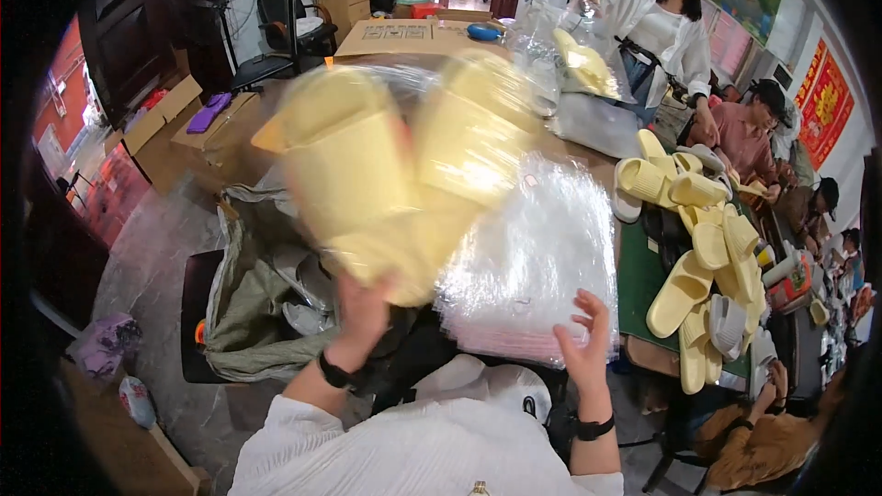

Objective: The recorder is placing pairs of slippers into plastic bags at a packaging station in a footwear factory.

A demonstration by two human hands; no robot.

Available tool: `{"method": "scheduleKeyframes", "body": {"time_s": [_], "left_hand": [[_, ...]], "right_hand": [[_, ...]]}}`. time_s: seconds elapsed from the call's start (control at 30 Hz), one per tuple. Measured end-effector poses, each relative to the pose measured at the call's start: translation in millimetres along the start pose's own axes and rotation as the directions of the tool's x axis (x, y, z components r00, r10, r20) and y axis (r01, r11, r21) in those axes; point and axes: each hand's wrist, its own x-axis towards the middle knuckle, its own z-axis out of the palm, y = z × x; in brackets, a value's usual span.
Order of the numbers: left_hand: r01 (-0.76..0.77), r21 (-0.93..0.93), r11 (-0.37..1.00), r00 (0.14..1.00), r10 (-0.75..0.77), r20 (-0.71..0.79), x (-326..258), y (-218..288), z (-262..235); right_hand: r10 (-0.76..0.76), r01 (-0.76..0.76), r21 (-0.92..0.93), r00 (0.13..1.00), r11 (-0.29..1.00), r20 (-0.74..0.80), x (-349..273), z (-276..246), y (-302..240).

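Note:
A pair of yellow slippers (pixel 354 161), smeared by motion, is held up in front of me by my left hand (pixel 363 312), which grips their lower end. A shiny film over them looks like a clear plastic bag. To the right lies a stack of clear plastic bags (pixel 533 266) with pinkish lower edges. My right hand (pixel 586 340) is at the stack's lower right corner, fingers apart and nothing in them. Below the slippers, on the left, a grey-green woven sack (pixel 243 321) gapes wide, with bagged slippers inside.
Loose yellow and grey slippers (pixel 689 285) pile up on the green table at right. Beyond, a standing person (pixel 666 28) holds bagged yellow slippers (pixel 588 64); others sit along the table. Cardboard boxes (pixel 225 133) stand at left, and a carton (pixel 404 37) lies behind the slippers.

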Motion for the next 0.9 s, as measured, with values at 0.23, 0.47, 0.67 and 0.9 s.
{"method": "scheduleKeyframes", "body": {"time_s": [0.23,0.47,0.67,0.9], "left_hand": [[-0.145,0.329,0.933,0.694,0.333,-0.639,61,21,-148],[0.326,-0.172,0.93,0.605,-0.345,-0.718,14,-73,-201],[0.289,-0.358,0.888,0.667,-0.455,-0.59,8,-101,-201],[0.494,-0.485,0.722,0.41,-0.685,-0.602,-28,-163,-295]], "right_hand": [[-0.062,0.049,-0.471,0.998,0.881,-0.013,-5,-8,59],[-0.047,0.068,-0.55,0.998,0.833,0.052,-9,-2,65],[-0.014,0.048,-0.536,0.998,0.843,0.067,-8,1,61],[-0.022,0.06,-0.488,0.996,0.871,0.084,-5,5,60]]}}
